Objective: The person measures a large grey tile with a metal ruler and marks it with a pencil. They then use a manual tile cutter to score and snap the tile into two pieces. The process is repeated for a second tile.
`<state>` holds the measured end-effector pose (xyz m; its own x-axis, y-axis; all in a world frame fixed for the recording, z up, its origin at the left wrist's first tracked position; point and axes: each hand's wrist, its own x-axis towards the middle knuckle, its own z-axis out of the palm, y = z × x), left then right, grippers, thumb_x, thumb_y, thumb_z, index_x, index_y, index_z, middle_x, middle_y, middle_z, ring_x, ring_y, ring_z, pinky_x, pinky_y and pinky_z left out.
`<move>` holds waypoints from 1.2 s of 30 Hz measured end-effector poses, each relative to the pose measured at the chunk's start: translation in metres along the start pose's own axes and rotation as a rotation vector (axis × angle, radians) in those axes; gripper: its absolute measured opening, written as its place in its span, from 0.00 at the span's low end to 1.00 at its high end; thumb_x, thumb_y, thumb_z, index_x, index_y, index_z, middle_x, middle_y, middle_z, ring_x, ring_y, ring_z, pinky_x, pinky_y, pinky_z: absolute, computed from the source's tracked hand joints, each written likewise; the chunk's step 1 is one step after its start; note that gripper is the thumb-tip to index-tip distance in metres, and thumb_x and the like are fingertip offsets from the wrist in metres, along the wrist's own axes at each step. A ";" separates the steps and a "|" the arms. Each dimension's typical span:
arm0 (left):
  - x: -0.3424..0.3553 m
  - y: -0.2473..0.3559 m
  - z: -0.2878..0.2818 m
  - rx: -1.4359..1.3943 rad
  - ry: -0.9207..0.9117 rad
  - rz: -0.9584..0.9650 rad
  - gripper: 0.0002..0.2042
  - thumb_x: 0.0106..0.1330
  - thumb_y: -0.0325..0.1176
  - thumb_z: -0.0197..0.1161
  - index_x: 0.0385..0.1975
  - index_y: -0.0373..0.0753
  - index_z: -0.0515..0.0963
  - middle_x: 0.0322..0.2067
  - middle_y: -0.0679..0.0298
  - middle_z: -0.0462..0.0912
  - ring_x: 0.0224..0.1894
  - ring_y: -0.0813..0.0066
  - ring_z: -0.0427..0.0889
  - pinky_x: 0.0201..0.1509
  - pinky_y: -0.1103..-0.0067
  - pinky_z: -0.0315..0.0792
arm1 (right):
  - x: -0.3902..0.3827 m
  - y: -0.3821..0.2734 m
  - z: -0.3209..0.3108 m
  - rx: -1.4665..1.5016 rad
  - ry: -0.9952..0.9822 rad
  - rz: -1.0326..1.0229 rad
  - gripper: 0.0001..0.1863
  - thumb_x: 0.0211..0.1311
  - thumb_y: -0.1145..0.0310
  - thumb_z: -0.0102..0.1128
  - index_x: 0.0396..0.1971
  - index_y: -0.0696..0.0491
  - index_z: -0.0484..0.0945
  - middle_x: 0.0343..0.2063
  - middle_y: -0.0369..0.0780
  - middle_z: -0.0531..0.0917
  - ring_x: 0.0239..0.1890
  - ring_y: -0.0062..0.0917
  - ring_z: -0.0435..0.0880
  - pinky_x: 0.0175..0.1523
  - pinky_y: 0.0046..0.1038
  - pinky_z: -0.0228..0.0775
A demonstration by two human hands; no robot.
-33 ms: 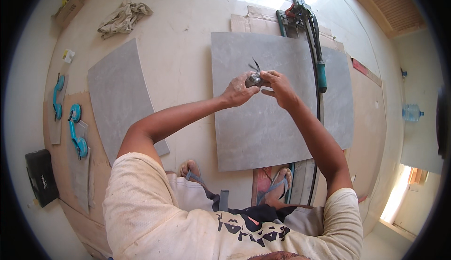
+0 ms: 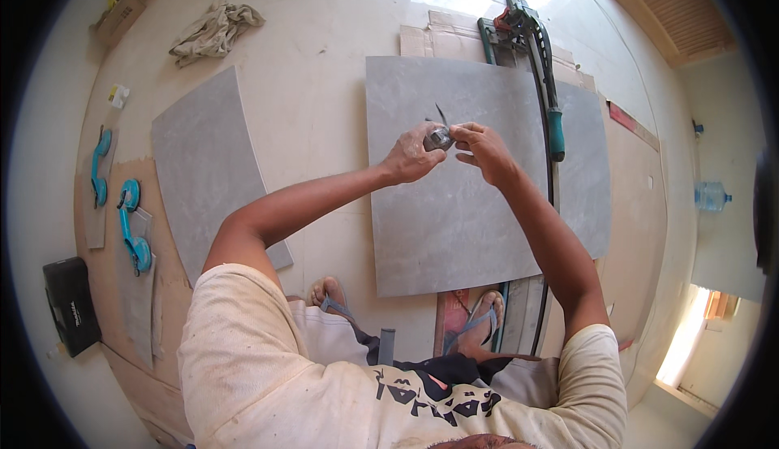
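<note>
My left hand (image 2: 411, 157) is closed around a small rounded tape measure (image 2: 438, 138), dark with a silvery face, and a thin black strap sticks up from it. At its right edge the thumb and forefinger of my right hand (image 2: 480, 148) are pinched together, the other fingers loosely bent. Whatever lies between those fingertips is too small to make out. Both hands are above a large grey tile (image 2: 454, 230). That tile lies under the rail of a manual tile cutter (image 2: 535, 47), whose green-gripped handle (image 2: 556, 134) is right of my right hand.
Another grey tile (image 2: 211, 148) lies to the left. Two blue suction lifters (image 2: 134, 226) rest on tile strips, near a black case (image 2: 71, 307). A crumpled cloth (image 2: 215, 33) is at the far left. Cardboard (image 2: 442, 39) lies under the cutter; a water bottle (image 2: 712, 196) stands right.
The black strap has swung and now shows as a thinner line. My right fingers have shifted slightly at the tape measure's edge, and more of its silvery face shows.
</note>
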<state>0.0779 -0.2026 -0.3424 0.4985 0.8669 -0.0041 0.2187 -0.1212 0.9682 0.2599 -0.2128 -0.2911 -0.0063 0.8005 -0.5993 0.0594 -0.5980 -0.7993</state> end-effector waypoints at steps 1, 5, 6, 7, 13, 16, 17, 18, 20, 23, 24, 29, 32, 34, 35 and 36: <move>0.005 -0.010 -0.004 0.055 0.028 0.100 0.25 0.54 0.30 0.63 0.56 0.38 0.72 0.46 0.53 0.79 0.48 0.62 0.80 0.53 0.70 0.74 | 0.008 -0.001 -0.005 -0.034 -0.022 0.025 0.14 0.67 0.59 0.61 0.40 0.56 0.77 0.36 0.37 0.78 0.37 0.20 0.76 0.44 0.24 0.73; 0.034 -0.019 -0.033 0.269 -0.162 0.187 0.26 0.52 0.30 0.63 0.55 0.36 0.72 0.46 0.51 0.80 0.49 0.57 0.80 0.53 0.69 0.74 | 0.059 0.017 -0.045 0.131 -0.202 0.053 0.10 0.68 0.62 0.60 0.38 0.53 0.79 0.32 0.33 0.77 0.31 0.16 0.71 0.41 0.23 0.71; 0.044 -0.025 -0.040 0.342 -0.170 0.177 0.26 0.53 0.31 0.64 0.56 0.36 0.72 0.47 0.51 0.80 0.49 0.57 0.80 0.54 0.69 0.74 | 0.073 0.019 -0.061 0.160 -0.173 0.010 0.09 0.68 0.63 0.60 0.38 0.53 0.79 0.32 0.33 0.77 0.31 0.17 0.72 0.41 0.23 0.71; 0.054 -0.032 -0.050 0.417 -0.178 0.165 0.26 0.53 0.32 0.65 0.56 0.36 0.72 0.47 0.50 0.80 0.49 0.56 0.80 0.54 0.69 0.74 | 0.089 0.020 -0.077 0.190 -0.148 -0.033 0.09 0.68 0.63 0.60 0.39 0.54 0.79 0.31 0.33 0.78 0.31 0.17 0.72 0.41 0.23 0.72; 0.071 -0.072 -0.149 0.632 -0.040 -0.122 0.24 0.58 0.47 0.66 0.47 0.33 0.80 0.45 0.47 0.83 0.49 0.54 0.82 0.55 0.69 0.75 | 0.134 0.012 -0.108 0.080 0.200 -0.172 0.11 0.68 0.64 0.60 0.40 0.57 0.79 0.31 0.34 0.78 0.33 0.20 0.77 0.44 0.25 0.77; 0.095 -0.079 -0.173 0.672 -0.081 -0.263 0.26 0.55 0.48 0.63 0.47 0.34 0.82 0.47 0.46 0.83 0.52 0.53 0.81 0.58 0.69 0.73 | 0.176 0.027 -0.134 0.088 0.285 -0.191 0.10 0.69 0.65 0.59 0.40 0.56 0.79 0.31 0.33 0.78 0.33 0.19 0.77 0.44 0.26 0.78; 0.101 -0.085 -0.181 0.692 -0.109 -0.319 0.27 0.54 0.48 0.62 0.48 0.35 0.82 0.48 0.46 0.82 0.54 0.53 0.80 0.59 0.69 0.73 | 0.190 0.035 -0.141 0.098 0.309 -0.190 0.09 0.69 0.65 0.59 0.40 0.56 0.80 0.31 0.32 0.79 0.32 0.18 0.77 0.44 0.26 0.78; 0.107 -0.094 -0.190 0.717 -0.071 -0.312 0.26 0.52 0.46 0.60 0.47 0.36 0.82 0.48 0.47 0.83 0.53 0.53 0.80 0.59 0.68 0.73 | 0.202 0.038 -0.147 0.120 0.357 -0.184 0.09 0.69 0.66 0.59 0.40 0.56 0.80 0.31 0.32 0.79 0.32 0.18 0.77 0.44 0.27 0.78; 0.116 -0.107 -0.202 0.793 -0.035 -0.328 0.23 0.53 0.45 0.60 0.45 0.36 0.83 0.45 0.46 0.84 0.50 0.51 0.82 0.57 0.68 0.74 | 0.220 0.041 -0.158 0.163 0.457 -0.171 0.09 0.69 0.67 0.58 0.41 0.56 0.79 0.31 0.33 0.79 0.32 0.19 0.78 0.44 0.28 0.78; 0.125 -0.117 -0.209 0.861 0.007 -0.359 0.21 0.54 0.45 0.60 0.41 0.37 0.84 0.42 0.46 0.84 0.47 0.51 0.83 0.54 0.68 0.75 | 0.237 0.038 -0.162 0.145 0.578 -0.176 0.09 0.68 0.69 0.59 0.44 0.56 0.79 0.32 0.33 0.80 0.32 0.18 0.78 0.42 0.25 0.78; 0.127 -0.119 -0.208 0.877 0.018 -0.371 0.20 0.55 0.46 0.60 0.40 0.37 0.84 0.42 0.47 0.85 0.47 0.51 0.83 0.54 0.68 0.75 | 0.241 0.035 -0.160 0.106 0.585 -0.208 0.09 0.68 0.69 0.59 0.45 0.55 0.79 0.32 0.33 0.80 0.32 0.18 0.78 0.40 0.24 0.78; 0.141 -0.125 -0.206 0.825 0.051 -0.436 0.19 0.56 0.47 0.60 0.35 0.37 0.85 0.36 0.50 0.86 0.42 0.55 0.84 0.50 0.68 0.76 | 0.254 0.025 -0.157 -0.053 0.598 -0.327 0.11 0.69 0.71 0.58 0.49 0.53 0.79 0.30 0.31 0.79 0.30 0.13 0.78 0.34 0.16 0.75; 0.146 -0.132 -0.208 0.841 0.046 -0.435 0.19 0.56 0.47 0.61 0.33 0.37 0.85 0.33 0.51 0.86 0.39 0.56 0.85 0.47 0.67 0.77 | 0.263 0.027 -0.155 -0.113 0.588 -0.374 0.11 0.70 0.71 0.57 0.49 0.53 0.79 0.29 0.31 0.79 0.28 0.11 0.76 0.31 0.15 0.73; 0.145 -0.134 -0.210 0.841 0.048 -0.446 0.19 0.56 0.48 0.61 0.32 0.37 0.85 0.31 0.52 0.86 0.38 0.56 0.85 0.46 0.68 0.77 | 0.267 0.031 -0.153 -0.077 0.590 -0.415 0.11 0.68 0.70 0.58 0.47 0.53 0.80 0.27 0.31 0.79 0.26 0.12 0.77 0.31 0.17 0.73; 0.144 -0.135 -0.209 0.836 0.055 -0.453 0.19 0.56 0.48 0.61 0.31 0.37 0.85 0.31 0.52 0.86 0.37 0.56 0.85 0.45 0.68 0.77 | 0.269 0.033 -0.150 -0.058 0.590 -0.434 0.11 0.67 0.70 0.59 0.46 0.54 0.81 0.25 0.31 0.79 0.26 0.13 0.77 0.31 0.19 0.72; 0.150 -0.129 -0.205 0.827 0.059 -0.440 0.19 0.56 0.48 0.61 0.31 0.37 0.85 0.30 0.53 0.86 0.36 0.56 0.85 0.45 0.68 0.77 | 0.275 0.037 -0.165 -0.119 0.609 -0.453 0.11 0.67 0.68 0.59 0.45 0.53 0.82 0.27 0.32 0.81 0.27 0.15 0.78 0.33 0.20 0.73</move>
<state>-0.0477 0.0421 -0.4166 0.1912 0.9368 -0.2929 0.9154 -0.0626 0.3976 0.4250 -0.0081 -0.4787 0.4935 0.8679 -0.0564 0.2895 -0.2251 -0.9303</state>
